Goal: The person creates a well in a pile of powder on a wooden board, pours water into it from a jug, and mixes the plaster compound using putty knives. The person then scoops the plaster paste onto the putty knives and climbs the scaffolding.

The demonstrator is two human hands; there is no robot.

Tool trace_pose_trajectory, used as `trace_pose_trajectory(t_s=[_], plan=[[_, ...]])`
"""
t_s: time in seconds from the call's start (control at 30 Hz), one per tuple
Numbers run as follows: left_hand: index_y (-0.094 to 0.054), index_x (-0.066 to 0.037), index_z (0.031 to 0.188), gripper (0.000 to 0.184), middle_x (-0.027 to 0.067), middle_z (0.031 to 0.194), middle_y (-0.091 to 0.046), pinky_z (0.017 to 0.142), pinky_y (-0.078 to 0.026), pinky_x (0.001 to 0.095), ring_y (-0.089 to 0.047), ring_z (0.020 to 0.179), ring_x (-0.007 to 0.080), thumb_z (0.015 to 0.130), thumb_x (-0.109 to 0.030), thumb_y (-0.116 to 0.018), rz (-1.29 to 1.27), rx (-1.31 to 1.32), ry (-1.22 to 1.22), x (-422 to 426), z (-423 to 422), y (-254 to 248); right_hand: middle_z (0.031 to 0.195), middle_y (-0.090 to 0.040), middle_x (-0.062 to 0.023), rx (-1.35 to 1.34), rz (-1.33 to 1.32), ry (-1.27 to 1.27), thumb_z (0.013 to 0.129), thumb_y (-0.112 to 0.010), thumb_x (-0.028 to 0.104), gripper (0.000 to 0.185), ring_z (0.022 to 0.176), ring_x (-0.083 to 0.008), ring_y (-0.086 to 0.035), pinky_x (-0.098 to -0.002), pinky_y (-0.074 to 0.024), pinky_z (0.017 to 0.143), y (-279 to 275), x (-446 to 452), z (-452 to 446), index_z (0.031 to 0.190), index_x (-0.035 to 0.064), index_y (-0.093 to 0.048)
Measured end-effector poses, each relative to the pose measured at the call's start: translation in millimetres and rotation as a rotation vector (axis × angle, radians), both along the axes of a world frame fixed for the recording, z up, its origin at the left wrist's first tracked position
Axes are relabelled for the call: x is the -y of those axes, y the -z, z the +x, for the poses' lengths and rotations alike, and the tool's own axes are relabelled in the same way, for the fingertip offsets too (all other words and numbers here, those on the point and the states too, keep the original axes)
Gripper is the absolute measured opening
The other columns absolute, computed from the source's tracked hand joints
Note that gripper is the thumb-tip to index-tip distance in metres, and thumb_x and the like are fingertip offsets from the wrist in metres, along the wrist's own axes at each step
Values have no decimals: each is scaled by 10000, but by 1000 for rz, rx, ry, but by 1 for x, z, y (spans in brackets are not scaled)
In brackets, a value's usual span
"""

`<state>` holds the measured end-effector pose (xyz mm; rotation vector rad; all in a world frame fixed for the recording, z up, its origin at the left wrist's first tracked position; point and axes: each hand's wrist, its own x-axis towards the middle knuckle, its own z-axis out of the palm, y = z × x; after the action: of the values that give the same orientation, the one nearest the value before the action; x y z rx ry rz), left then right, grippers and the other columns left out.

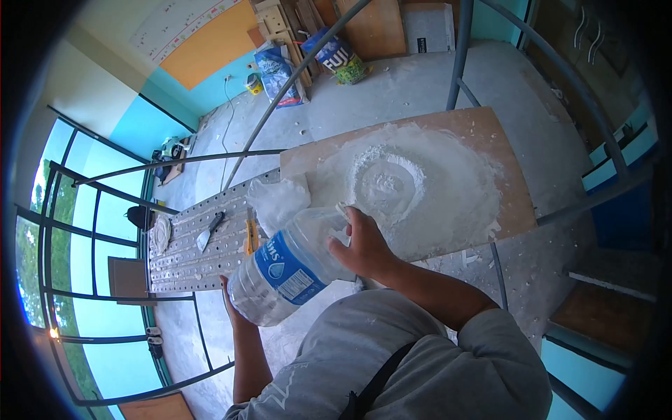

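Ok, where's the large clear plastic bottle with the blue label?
In the head view, the bottle is lower left of centre, between the left hand at its base and the right hand at its top.

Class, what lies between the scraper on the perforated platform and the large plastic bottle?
A yellow tool, apparently a cutter, lies between the scraper and the bottle, as the head view shows.

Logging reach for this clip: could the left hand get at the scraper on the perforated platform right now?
Probably not without letting go: the left hand supports the large bottle, though the scraper lies uncovered and looks close by.
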<state>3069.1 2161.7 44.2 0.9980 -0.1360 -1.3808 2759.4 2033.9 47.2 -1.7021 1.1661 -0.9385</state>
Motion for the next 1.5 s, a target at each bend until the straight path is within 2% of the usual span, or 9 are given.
trace_pose_trajectory(t_s=[0.77, 0.87, 1.1, 1.17, 1.23, 1.27, 1.33, 1.47, 1.5], plan=[[-421, -36, 1424, 787, 160, 1364, -554, 1075, -399, 536, -545, 1233, 349, 975, -664, -265, -115, -57, 46, 1, 0, 11, 1099, -577, -283, -48, -121, 37, 791, -695, 262, 661, 1034, -426, -555, -488, -439, 929, -21, 1, 0, 1268, -115, -436], [-384, -44, 1448, 794, 155, 1398, -513, 1085, -384, 530, -509, 1266, 339, 966, -668, -293, -210, -112, 44, 8, -14, 15, 888, -590, -169, -46, -117, 26, 834, -690, 263, 504, 791, -293, -584, -401, -485, 738, -58, 18, -12, 1189, -54, -525], [-282, -69, 1498, 795, 137, 1497, -366, 1099, -349, 517, -399, 1347, 305, 968, -662, -311, -369, -298, 171, 55, -91, 6, 858, -685, -116, -111, -319, 217, 904, -657, 283, 277, 764, -240, -647, -330, -508, 700, -200, 52, -70, 985, 19, -654], [-252, -76, 1512, 800, 131, 1526, -324, 1104, -339, 514, -367, 1370, 295, 969, -660, -316, -400, -338, 217, 69, -120, -1, 792, -658, -176, 133, -462, 196, 900, -626, 329, 328, 751, -309, -653, -421, -498, 705, -224, 67, -88, 898, 2, -649], [-223, -83, 1526, 806, 126, 1554, -282, 1108, -329, 510, -336, 1393, 285, 969, -658, -321, -419, -289, 267, 90, -145, -2, 825, -634, 44, 37, -365, 274, 926, -648, 341, 281, 685, -53, -515, -240, -409, 588, -287, 43, -112, 992, 69, -678], [-208, -87, 1533, 810, 123, 1568, -261, 1110, -324, 508, -320, 1405, 280, 970, -657, -324, -433, -206, 280, 101, -154, 3, 1077, -573, -72, 43, -259, 92, 950, -620, 336, 374, 925, -152, -542, -294, -457, 770, -325, 19, -128, 1187, 52, -557], [-385, -62, 1439, 684, 127, 1425, -441, 1004, -404, 452, -462, 1266, 253, 999, -585, -359, -413, 245, 340, 133, -155, 33, 1318, -513, -192, -96, -227, -86, 981, -581, 314, 513, 1159, -249, -572, -357, -511, 945, -365, -5, -145, 1365, 6, -436], [-686, -33, 1086, 388, 93, 840, -701, 775, -494, 305, -668, 807, 210, 1016, -360, -490, -302, 786, 366, 144, -161, -5, 811, -604, 41, -269, -543, 383, 925, -651, 328, 273, 683, -49, -474, -233, -360, 575, -337, 53, -185, 1000, 66, -676], [-681, -37, 1096, 350, 104, 810, -690, 766, -496, 302, -667, 785, 211, 1006, -318, -493, -237, 952, 358, 139, -153, -4, 790, -613, 13, -299, -532, 418, 910, -653, 325, 292, 679, -88, -507, -271, -396, 602, -325, 61, -198, 990, 45, -677]])
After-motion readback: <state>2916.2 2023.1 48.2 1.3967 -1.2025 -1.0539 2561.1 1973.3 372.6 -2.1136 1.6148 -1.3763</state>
